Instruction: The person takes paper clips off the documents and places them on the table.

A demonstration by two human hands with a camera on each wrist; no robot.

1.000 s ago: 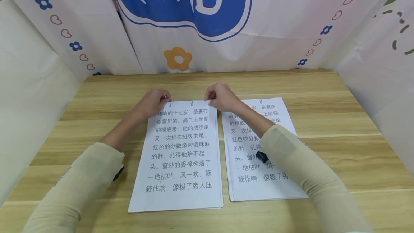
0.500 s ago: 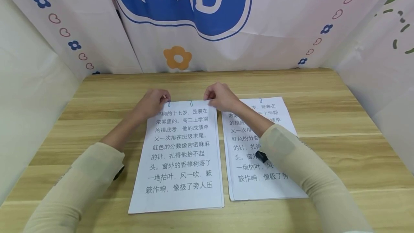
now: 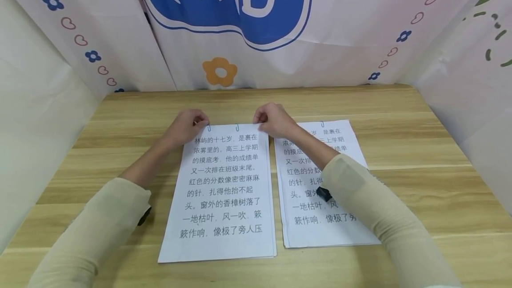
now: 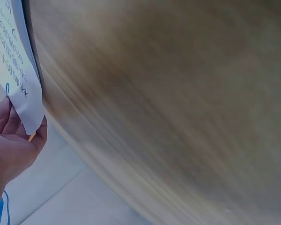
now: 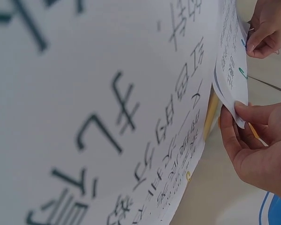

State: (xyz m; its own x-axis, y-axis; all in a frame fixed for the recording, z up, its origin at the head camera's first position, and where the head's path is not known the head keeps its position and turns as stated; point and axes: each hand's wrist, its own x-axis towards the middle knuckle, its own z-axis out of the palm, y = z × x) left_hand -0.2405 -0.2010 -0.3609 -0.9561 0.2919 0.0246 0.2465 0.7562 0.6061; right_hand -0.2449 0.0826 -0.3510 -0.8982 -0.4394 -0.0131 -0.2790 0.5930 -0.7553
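Observation:
In the head view a left stack of printed sheets (image 3: 224, 190) lies on the table, with two paper clips on its top edge. My left hand (image 3: 187, 126) is at its top left corner. The left wrist view shows thumb and forefinger together at the outer end of the blue paper clip (image 4: 8, 89), the paper corner lying over the other fingers. My right hand (image 3: 276, 120) pinches the top right corner, thumb on the front and fingers behind, as the right wrist view shows. A green paper clip (image 5: 242, 72) sits between the hands.
A second printed stack (image 3: 320, 234) lies to the right, partly under my right forearm, with a paper clip (image 3: 322, 124) on its top edge. The wooden table (image 3: 424, 190) ends at a printed cloth backdrop (image 3: 320, 66) behind. Pale sheeting (image 3: 36, 101) hangs at the sides.
My left hand has shifted slightly up and left, uncovering the first printed character. The right hand keeps its hold on the corner, and both stacks stay nearly in place.

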